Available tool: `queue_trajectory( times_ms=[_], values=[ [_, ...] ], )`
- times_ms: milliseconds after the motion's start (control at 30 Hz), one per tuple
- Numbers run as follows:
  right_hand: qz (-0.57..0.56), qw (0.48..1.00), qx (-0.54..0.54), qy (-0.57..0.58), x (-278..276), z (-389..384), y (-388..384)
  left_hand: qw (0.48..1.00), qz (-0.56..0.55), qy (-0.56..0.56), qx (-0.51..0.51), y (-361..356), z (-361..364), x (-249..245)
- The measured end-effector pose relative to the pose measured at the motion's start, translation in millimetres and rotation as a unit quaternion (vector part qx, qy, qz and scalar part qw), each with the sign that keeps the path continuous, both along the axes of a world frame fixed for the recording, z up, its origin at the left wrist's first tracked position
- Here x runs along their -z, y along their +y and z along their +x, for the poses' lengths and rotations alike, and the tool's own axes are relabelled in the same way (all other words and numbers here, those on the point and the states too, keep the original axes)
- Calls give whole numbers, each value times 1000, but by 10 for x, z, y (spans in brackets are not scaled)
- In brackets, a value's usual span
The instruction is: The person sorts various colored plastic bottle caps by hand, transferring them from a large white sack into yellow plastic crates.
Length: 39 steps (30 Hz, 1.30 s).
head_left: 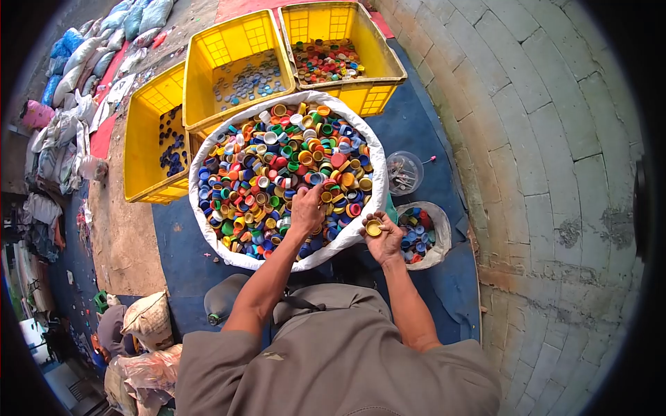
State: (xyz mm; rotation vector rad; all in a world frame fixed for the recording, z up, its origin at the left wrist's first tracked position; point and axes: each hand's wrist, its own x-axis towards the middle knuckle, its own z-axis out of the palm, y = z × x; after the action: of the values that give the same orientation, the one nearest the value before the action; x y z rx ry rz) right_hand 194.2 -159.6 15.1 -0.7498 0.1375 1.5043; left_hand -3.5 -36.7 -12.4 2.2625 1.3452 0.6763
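A large white sack (380, 159) with a rolled rim stands before me, full of plastic bottle caps (257, 173) in many colours. Over the heap, my left hand (307, 210) is closed, its fingertips at a blue bottle cap (316, 179) which they seem to pinch. My right hand (386, 243) is at the sack's right rim, closed around a yellow bottle cap (373, 227) with its hollow side facing up. Just right of that hand sits a smaller white sack (444, 239) holding mostly blue caps and some red ones.
Yellow crates stand beyond the sack: one (149, 132) with dark blue caps, one (236, 45) with light blue caps, one (374, 55) with red and orange caps. A clear round tub (415, 177) holds small pieces. A block wall (541, 139) rises on the right; filled bags (149, 322) lie left.
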Motion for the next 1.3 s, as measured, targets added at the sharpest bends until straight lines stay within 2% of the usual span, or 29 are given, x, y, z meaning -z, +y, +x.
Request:
queue_trajectory(
  times_ms=[100, 200, 367, 400, 467, 567, 600, 633, 667, 700, 800, 833, 900, 1033, 1100, 1200, 1233, 1300],
  values=[
    [16, 1000, -3, 27, -35, -48, -50, 999, 1, 28, 18, 27, 61, 24],
    [-13, 1000, -23, 6, -100, -88, -31, 999, 5, 41, 27, 79, 85, 120],
    [-42, 986, -89, -136, -166, -181, 113, 997, 23, 66, 34, 75, 47, 163],
    [-61, 973, -108, -193, -173, -209, 163, 998, 27, 52, 23, 58, 43, 110],
    [-97, 937, -145, -303, -176, -250, 281, 999, 35, 26, -2, 17, 19, 1],
    [-68, 773, -182, -604, -22, -268, 425, 991, -15, -106, -81, -90, -72, 56],
    [-45, 704, -184, -685, -20, -289, 481, 974, -104, -167, -116, -130, -121, 8],
    [-55, 702, -199, -682, -41, -315, 541, 943, -192, -226, -150, -191, -175, -51],
    [-47, 672, -203, -711, -17, -343, 587, 900, -277, -284, -181, -259, -223, -92],
    [-38, 640, -206, -740, 10, -369, 640, 834, -342, -390, -191, -314, -292, -68],
    [-20, 549, -216, -808, 13, -452, 756, 616, -461, -595, -231, -490, -498, -27],
    [-27, 521, -226, -823, -46, -485, 784, 583, -466, -622, -236, -551, -550, -34],
    [-25, 465, -245, -850, -52, -521, 847, 565, -455, -649, -228, -640, -626, -43],
    [-25, 402, -244, -882, 51, -591, 894, 503, -490, -660, -269, -733, -700, -125],
    [-29, 375, -247, -893, 96, -616, 896, 498, -502, -654, -268, -775, -721, -82],
    [-37, 413, -240, -878, 86, -589, 898, 510, -505, -640, -274, -820, -724, -38],
    [-72, 431, -274, -857, 21, -572, 903, 515, -504, -635, -277, -826, -717, -50],
    [-89, 544, -242, -798, -64, -550, 892, 528, -499, -627, -281, -822, -711, -84]
  ],
)
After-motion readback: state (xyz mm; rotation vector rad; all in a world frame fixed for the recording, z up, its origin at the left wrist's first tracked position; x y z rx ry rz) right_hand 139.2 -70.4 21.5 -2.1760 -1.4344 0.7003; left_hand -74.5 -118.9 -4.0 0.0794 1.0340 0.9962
